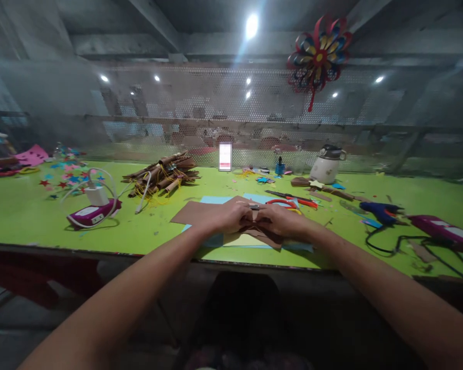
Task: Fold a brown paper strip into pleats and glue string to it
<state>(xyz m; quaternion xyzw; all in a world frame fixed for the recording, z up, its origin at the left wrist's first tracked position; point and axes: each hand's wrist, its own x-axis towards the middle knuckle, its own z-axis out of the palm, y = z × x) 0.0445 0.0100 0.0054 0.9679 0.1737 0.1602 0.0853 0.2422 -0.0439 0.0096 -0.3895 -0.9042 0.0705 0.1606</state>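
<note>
Brown paper (195, 212) lies over light blue and yellow sheets near the table's front edge. My left hand (233, 216) is closed on this paper, its fingers bent at the middle of the piece. From the right, my right hand (280, 221) pinches the same brown paper, close beside the left fingertips. A small dark metallic object (255, 207) shows between the two hands; what it is I cannot make out. Just behind my right hand lie scissors with red-orange handles (281, 203).
On the green table (139, 241), a purple power strip (94, 211) with a white cable sits left, near brown paper rolls (170, 174). A lit phone (225, 156) and a jug (325, 165) stand behind. At right are a blue glue gun (381, 211) and another purple strip (443, 228).
</note>
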